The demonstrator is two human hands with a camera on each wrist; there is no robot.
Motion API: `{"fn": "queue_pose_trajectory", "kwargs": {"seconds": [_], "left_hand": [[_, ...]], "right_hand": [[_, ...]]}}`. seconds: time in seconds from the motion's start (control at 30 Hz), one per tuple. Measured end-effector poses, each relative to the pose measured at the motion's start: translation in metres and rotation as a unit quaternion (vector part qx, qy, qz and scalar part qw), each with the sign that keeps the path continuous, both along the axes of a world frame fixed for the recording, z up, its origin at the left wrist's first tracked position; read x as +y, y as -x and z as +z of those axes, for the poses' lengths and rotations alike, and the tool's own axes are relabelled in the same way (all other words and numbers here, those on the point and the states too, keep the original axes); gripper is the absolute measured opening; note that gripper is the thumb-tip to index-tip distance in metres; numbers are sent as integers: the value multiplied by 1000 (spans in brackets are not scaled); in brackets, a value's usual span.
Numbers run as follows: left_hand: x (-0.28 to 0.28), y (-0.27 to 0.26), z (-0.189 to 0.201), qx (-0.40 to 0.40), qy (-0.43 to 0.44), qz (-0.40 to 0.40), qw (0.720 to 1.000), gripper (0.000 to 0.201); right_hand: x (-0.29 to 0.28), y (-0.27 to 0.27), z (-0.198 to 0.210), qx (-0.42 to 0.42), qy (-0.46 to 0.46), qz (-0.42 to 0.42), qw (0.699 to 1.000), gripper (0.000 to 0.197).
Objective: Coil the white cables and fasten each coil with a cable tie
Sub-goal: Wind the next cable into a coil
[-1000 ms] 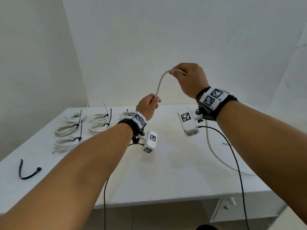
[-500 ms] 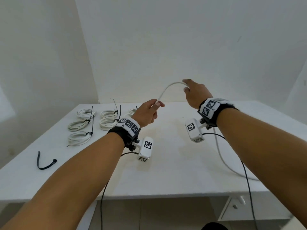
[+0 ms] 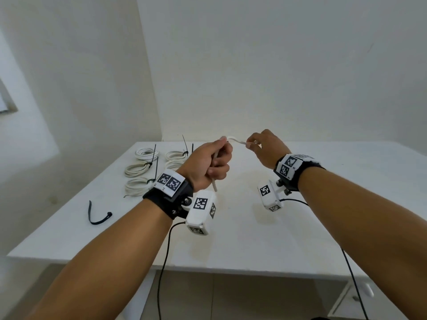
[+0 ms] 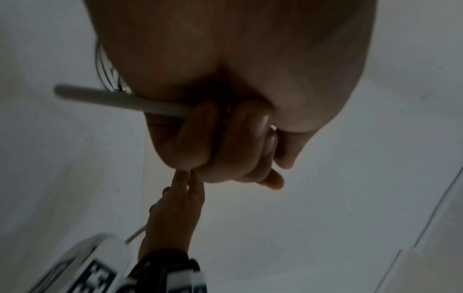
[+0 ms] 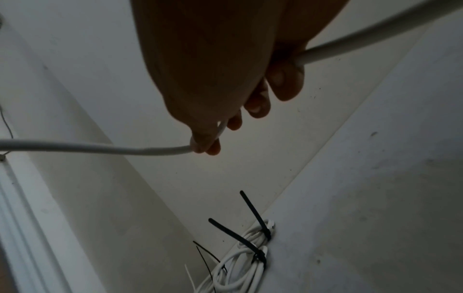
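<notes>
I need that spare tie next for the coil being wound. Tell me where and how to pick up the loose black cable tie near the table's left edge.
Pinch the loose black cable tie at its curved middle, coming straight down from above with the right hand once freed. It lies flat on the table, bent into a U, apart from the tied coils, so the sides are open.

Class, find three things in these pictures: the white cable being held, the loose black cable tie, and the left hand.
white cable (image 3: 235, 139), head view, on the arch between the two hands.
loose black cable tie (image 3: 97, 221), head view, on its curved strap lying on the table.
left hand (image 3: 205, 163), head view, on the back of the hand.
</notes>
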State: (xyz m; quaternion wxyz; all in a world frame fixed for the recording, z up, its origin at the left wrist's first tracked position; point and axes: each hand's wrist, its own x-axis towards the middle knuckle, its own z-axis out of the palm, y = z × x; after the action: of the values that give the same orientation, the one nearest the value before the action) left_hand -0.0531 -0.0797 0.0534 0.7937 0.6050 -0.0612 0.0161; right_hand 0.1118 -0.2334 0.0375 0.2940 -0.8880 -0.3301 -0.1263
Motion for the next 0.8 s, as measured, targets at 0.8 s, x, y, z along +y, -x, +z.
{"fn": "queue_pose_trajectory", "kwargs": {"seconds": [0.8], "left_hand": [[18,-38,-6,-108,-27,305,946,33]], "right_hand": [[0,74,-29,22,206,188,960,20]]}}
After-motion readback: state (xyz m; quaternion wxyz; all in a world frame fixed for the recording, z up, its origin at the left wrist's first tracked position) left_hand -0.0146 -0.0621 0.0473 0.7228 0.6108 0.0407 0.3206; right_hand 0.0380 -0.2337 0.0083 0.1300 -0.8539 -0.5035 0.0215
